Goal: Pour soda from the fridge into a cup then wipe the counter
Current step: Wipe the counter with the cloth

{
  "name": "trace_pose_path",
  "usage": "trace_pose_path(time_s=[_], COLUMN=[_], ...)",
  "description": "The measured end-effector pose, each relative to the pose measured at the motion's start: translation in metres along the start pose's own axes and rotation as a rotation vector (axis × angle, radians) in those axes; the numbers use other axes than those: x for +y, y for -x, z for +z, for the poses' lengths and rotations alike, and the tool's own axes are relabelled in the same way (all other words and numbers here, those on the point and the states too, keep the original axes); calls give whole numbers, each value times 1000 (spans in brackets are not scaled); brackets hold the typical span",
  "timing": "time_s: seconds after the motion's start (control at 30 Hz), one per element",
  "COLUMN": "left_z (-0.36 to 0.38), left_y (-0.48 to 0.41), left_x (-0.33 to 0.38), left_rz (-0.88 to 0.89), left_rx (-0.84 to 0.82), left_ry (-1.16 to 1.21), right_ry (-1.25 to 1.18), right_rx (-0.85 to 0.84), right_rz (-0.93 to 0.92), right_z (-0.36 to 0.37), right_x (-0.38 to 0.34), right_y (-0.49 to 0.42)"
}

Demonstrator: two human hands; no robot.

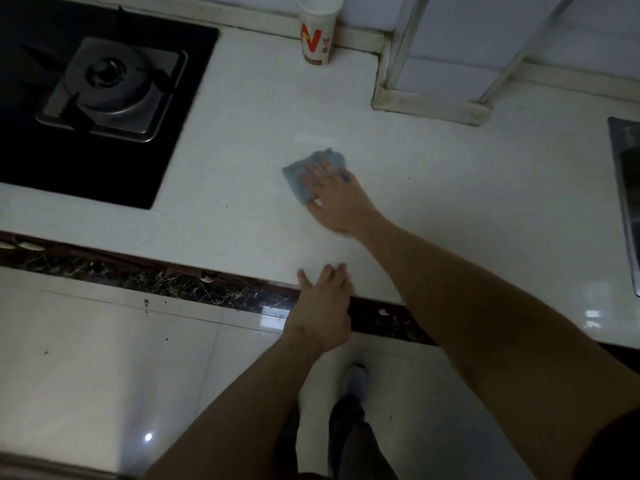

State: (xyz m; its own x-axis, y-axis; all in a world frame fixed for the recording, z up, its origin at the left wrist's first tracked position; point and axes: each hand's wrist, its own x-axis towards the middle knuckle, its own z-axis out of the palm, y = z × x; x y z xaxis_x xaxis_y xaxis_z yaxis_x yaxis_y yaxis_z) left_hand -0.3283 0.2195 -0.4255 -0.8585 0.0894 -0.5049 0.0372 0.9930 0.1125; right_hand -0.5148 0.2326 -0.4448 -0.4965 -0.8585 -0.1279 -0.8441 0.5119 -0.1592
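Note:
A blue-grey cloth (298,176) lies flat on the white counter (249,133), near its middle. My right hand (334,197) presses down on the cloth with fingers spread, covering its right half. My left hand (323,303) rests on the counter's front edge, fingers apart and holding nothing. A white paper cup (317,32) with red and yellow print stands upright at the back of the counter by the wall. Its inside is hidden from view.
A black gas hob (104,84) with a steel burner fills the counter's left side. A steel sink rim (627,188) shows at the far right. A tiled wall column (433,64) juts onto the counter at back right. My foot is on the pale floor below.

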Motion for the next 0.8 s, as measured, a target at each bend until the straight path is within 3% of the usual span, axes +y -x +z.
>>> trace_pose_path(time_s=[0.27,0.33,0.47,0.6,0.8], left_z=[-12,-14,-13,-8,-5], left_y=[-10,-17,-32,-41,-41], left_x=[29,46,86,117,134], left_rz=[-101,-71,58,72,-2], left_rx=[54,82,154,136,88], left_ry=[4,-3,37,62,17], right_ry=[-25,18,162,62,-103], right_rx=[-107,-88,-268,-238,-193], right_rz=[522,641,751,871,782], right_z=[4,6,33,22,24], right_x=[166,201,272,224,149], right_y=[154,202,296,332,295])
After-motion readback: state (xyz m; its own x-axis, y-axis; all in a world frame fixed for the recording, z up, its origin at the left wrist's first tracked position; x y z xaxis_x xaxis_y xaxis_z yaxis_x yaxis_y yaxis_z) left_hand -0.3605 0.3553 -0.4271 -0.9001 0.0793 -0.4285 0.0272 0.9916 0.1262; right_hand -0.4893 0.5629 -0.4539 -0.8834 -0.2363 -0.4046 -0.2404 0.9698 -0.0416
